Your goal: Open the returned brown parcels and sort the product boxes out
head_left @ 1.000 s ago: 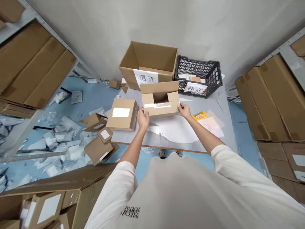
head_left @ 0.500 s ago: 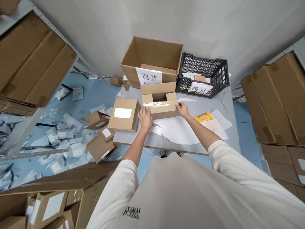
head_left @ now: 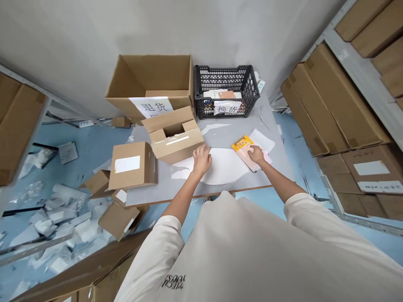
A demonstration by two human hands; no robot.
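My right hand [head_left: 256,155] is closed on the right edge of a flat packet [head_left: 242,147] with a yellow printed top and a pale pink body. White paper shows beneath and beside the packet. Left of it, my left hand [head_left: 202,160] rests with fingers apart at the front right corner of an open cardboard box [head_left: 179,144]. That box sits at an angle on the table, its back flap raised and a strip of shiny tape across its front flap. Inside, the box is dark and its contents cannot be made out.
A taped carton [head_left: 127,165] with a white label stands at the table's left edge. Behind are a large open carton [head_left: 151,107] and a black plastic crate [head_left: 226,113] holding small items. Shelves of cartons [head_left: 333,100] flank the right; discarded packaging [head_left: 66,222] litters the floor at left.
My right hand has left the box and moved right to the packet. The box has turned at an angle, and my left hand has shifted to its right corner. The view has swung right.
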